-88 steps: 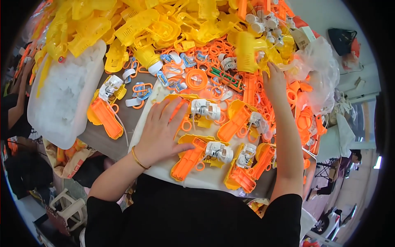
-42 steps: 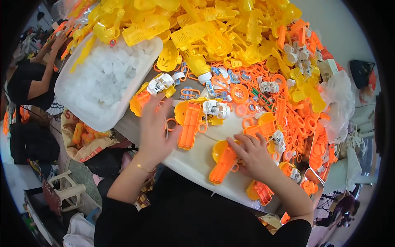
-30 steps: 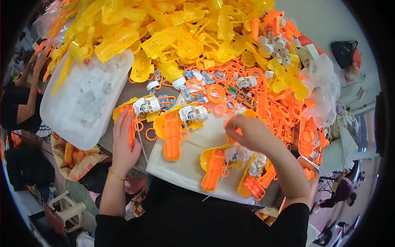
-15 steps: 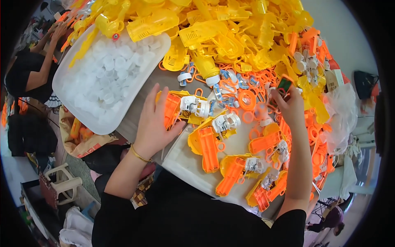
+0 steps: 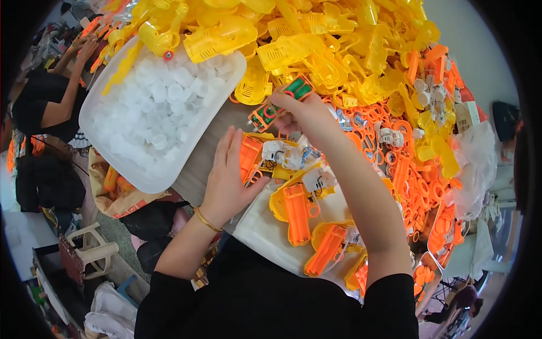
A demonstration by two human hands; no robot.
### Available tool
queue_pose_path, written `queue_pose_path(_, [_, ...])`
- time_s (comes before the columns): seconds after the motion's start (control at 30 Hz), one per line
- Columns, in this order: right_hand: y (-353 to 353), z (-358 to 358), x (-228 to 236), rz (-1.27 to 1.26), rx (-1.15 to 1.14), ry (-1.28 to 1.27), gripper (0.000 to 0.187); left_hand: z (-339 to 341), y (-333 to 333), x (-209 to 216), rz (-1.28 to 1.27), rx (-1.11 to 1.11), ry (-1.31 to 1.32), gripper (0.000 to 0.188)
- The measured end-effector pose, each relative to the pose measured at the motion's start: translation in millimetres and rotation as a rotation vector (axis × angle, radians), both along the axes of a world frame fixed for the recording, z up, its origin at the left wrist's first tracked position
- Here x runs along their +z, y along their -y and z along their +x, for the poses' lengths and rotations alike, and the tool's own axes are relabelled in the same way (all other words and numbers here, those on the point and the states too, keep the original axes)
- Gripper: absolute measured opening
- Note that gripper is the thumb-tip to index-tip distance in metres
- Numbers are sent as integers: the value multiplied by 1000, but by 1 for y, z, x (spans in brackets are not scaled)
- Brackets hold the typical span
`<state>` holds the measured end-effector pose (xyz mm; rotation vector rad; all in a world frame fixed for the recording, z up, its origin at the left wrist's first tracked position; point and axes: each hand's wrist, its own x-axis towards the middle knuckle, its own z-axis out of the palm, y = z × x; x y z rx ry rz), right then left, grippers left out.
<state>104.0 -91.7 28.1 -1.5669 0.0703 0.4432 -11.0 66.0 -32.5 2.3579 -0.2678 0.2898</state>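
Note:
My right hand (image 5: 307, 116) pinches an orange-framed piece with green inserts (image 5: 299, 86), whose middle is hidden behind my fingers. It is held above the far end of a half-open toy gun (image 5: 250, 157), made of a yellow shell with an orange grip and a white motor unit. My left hand (image 5: 228, 183) lies along the near left side of that toy gun, fingers stretched out and thumb apart. More toy gun halves lie in a row toward the lower right, among them one with an orange grip (image 5: 297, 214) and another (image 5: 326, 250).
A white tub (image 5: 90, 121) of translucent caps stands at the left. Yellow shells (image 5: 288, 51) are heaped at the far side. Orange rings and small parts (image 5: 403, 169) pile up on the right beside a plastic bag (image 5: 477, 164). A co-worker's arm (image 5: 65, 104) shows far left.
My right hand has moved left from the orange parts pile, carrying the green-and-orange piece over to the toy gun. My left hand stays beside that toy gun.

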Motion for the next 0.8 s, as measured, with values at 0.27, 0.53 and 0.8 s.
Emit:
queue_pose_path(0.27, [13,4,-2,25,87,-12,43,1,-3,0,-1,-14,1,92])
queue_pose_path(0.53, [0,1,6,-197,144,154,41,0,-4,-1,-39,-14,34,91])
queue_pose_path(0.8, [-3,15,-6,-219,181,128,42,2,-2,-2,-52,-31,13,90])
